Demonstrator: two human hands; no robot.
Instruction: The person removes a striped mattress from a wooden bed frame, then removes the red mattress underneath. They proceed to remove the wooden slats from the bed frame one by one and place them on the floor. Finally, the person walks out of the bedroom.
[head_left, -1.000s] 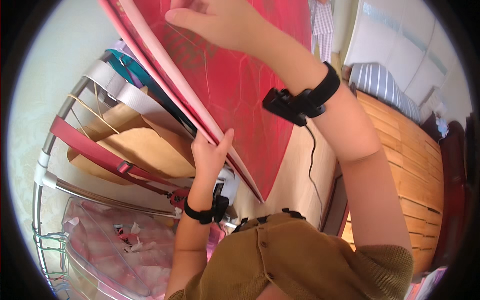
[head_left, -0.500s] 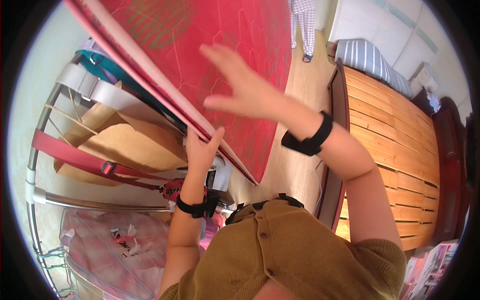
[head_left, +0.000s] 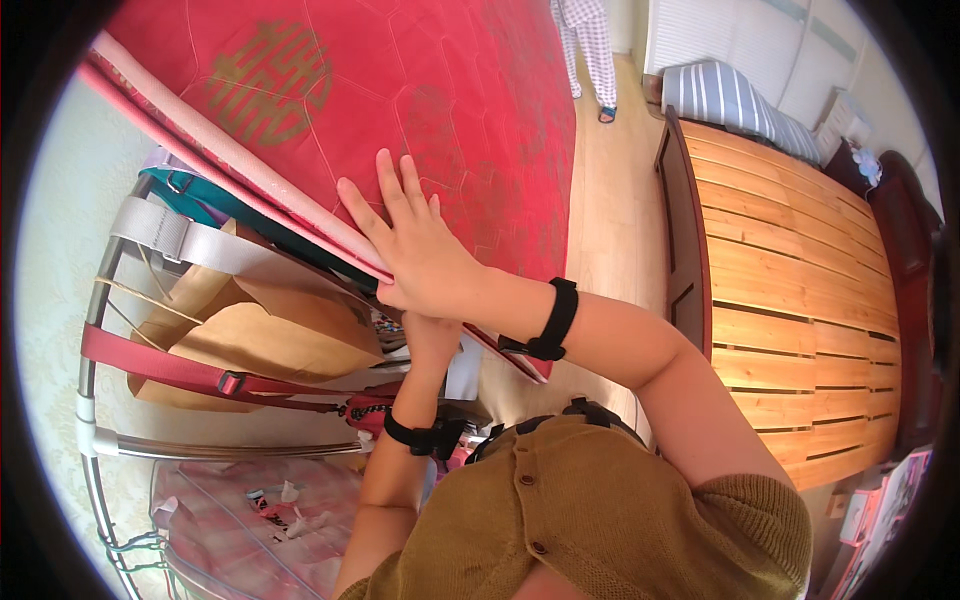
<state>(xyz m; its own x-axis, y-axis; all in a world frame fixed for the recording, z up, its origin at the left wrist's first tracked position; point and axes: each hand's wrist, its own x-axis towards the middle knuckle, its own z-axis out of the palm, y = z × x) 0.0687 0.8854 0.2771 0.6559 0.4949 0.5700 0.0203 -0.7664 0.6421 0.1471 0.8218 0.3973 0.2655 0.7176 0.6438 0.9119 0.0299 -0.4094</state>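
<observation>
A large red quilted mattress (head_left: 480,160) with a pink border and gold-brown pattern stands tilted on its edge in front of me. My right hand (head_left: 415,235) lies flat against its red face close to the pink edge, fingers spread. Just below it, at the same edge, is my left hand (head_left: 432,340). The right hand covers its fingers, so its grip does not show. Both wrists carry black straps.
To the left, a metal rack (head_left: 95,400) holds brown paper bags (head_left: 270,330) and a red strap (head_left: 165,362). A slatted wooden bed frame (head_left: 790,260) stands right. Another person's checked trouser legs (head_left: 592,50) show on the wooden floor (head_left: 615,200) beyond the mattress.
My right hand has come down from the air onto the mattress face, over my left hand. In the picture, the mattress's upper edge has shifted left and its lower corner slightly right.
</observation>
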